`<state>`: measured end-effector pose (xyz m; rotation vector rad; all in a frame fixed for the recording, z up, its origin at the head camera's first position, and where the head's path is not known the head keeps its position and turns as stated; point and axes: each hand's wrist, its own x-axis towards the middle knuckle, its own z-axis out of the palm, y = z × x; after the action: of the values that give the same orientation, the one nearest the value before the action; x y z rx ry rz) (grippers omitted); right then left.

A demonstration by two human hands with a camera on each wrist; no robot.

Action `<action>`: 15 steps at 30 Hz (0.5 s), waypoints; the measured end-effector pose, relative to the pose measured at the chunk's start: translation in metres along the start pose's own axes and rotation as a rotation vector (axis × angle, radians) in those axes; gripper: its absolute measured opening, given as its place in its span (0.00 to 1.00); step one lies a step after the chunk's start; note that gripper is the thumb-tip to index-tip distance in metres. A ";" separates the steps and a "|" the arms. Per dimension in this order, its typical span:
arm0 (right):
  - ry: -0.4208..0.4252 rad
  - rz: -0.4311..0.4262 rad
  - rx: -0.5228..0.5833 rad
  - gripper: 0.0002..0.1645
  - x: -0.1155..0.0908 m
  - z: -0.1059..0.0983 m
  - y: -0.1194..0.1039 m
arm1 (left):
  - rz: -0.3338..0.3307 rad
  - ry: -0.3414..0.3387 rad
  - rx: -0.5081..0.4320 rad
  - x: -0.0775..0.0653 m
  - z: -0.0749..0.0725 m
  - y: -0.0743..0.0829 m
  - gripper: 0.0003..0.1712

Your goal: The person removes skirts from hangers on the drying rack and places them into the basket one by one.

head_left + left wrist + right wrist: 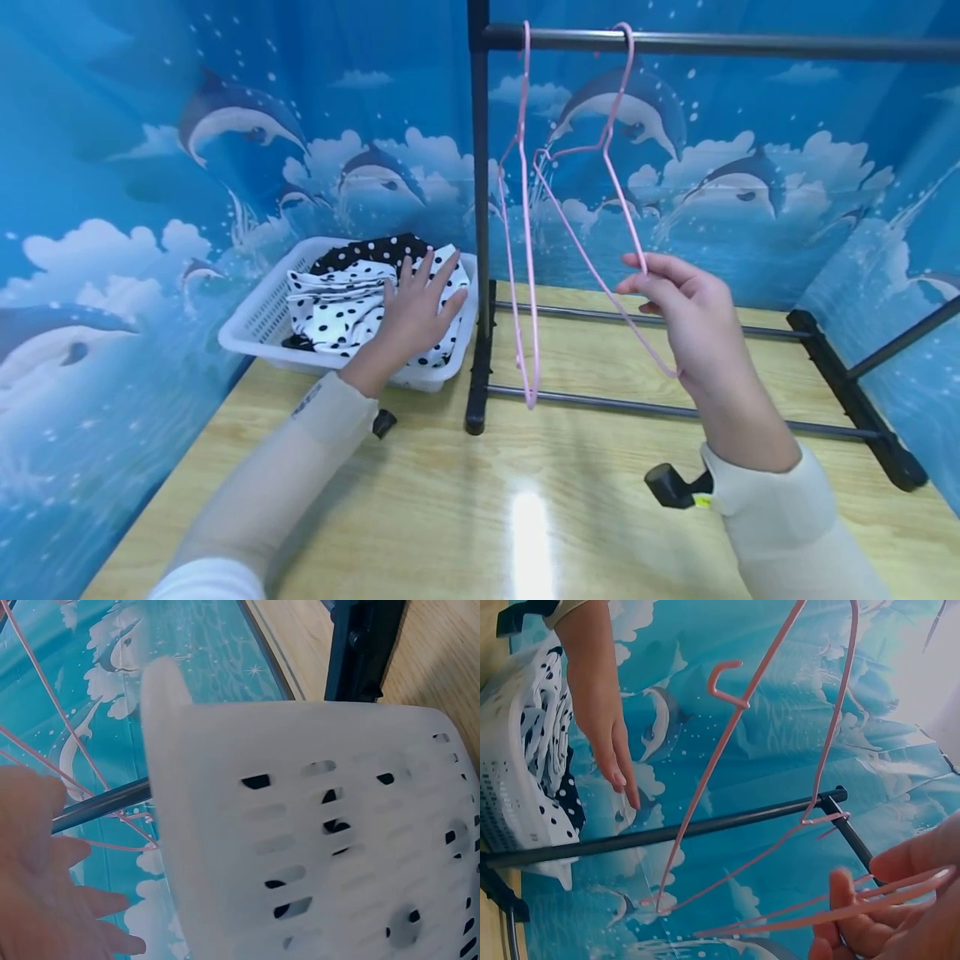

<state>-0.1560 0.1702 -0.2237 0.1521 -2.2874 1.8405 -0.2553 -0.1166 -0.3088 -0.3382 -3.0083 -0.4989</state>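
Observation:
My left hand (415, 310), fingers straight and spread, is over the white plastic basket (251, 321). Inside it lie white clothes with black dots (348, 312) and a black cloth with white dots (375, 250). In the right wrist view the left hand (600, 705) appears apart from the clothes. With thumb and fingers my right hand (697, 321) pinches the lower side of a pink clothes hanger (625, 204), whose hook is over the rack's top rail (720, 43). Another pink hanger (527, 250) hangs bare to its left.
The black rack's left post (482, 208) stands between the basket and the hangers. Its lower bars (600, 402) run just above the wooden table (420, 517). A blue dolphin-print curtain (112, 208) encloses the back and sides.

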 end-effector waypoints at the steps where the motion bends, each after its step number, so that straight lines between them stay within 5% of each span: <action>1: 0.007 0.003 -0.027 0.22 -0.002 -0.001 0.001 | -0.003 -0.013 0.017 -0.001 0.001 0.000 0.36; 11: 0.074 -0.096 -0.019 0.24 -0.010 -0.011 0.016 | -0.015 -0.051 0.092 -0.016 0.005 -0.012 0.39; 15: 0.129 -0.074 -0.032 0.27 -0.015 -0.027 0.028 | -0.031 -0.079 0.073 -0.020 0.009 -0.014 0.38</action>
<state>-0.1443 0.2023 -0.2483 0.1085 -2.1923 1.7242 -0.2398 -0.1309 -0.3234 -0.3132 -3.1028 -0.3863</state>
